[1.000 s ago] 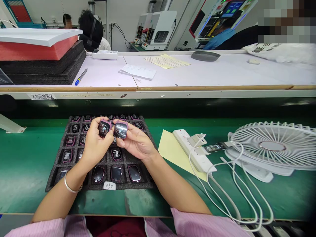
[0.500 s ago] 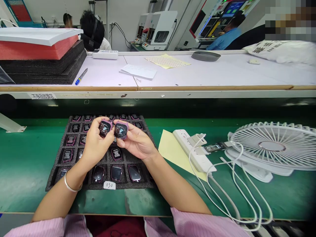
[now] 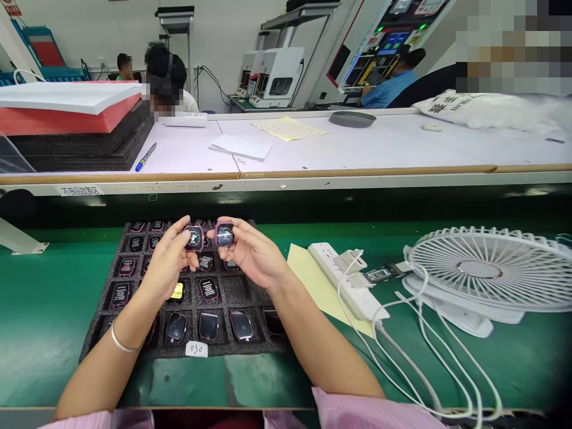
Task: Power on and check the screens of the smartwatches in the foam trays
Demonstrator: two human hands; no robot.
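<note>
My left hand (image 3: 166,262) has its thumb and fingers around a purple-framed smartwatch (image 3: 195,238) with a lit dial, no strap on it. In my right hand (image 3: 258,255) a second purple-framed smartwatch (image 3: 224,235) is gripped at its edges, its screen lit and tilted. A small gap separates the two watches. Below both hands lies a black foam tray (image 3: 236,289) with rows of similar watch bodies in its cells. Several show white text, one watch (image 3: 177,291) has a yellow screen, and the front-row watches (image 3: 208,326) are dark. My forearms cover part of the tray.
A paper label (image 3: 196,349) marked 030 sits at the tray's front edge. To the right are yellow paper (image 3: 298,268), a power strip (image 3: 348,285), white cables (image 3: 402,381) and a white fan (image 3: 487,268). Ahead, a raised shelf (image 3: 313,155) bears stacked foam (image 3: 80,143) and a pen (image 3: 146,157).
My hands have drawn slightly apart, so the two watches that were side by side now have a gap between them. The right watch has turned. The view has tilted up a little.
</note>
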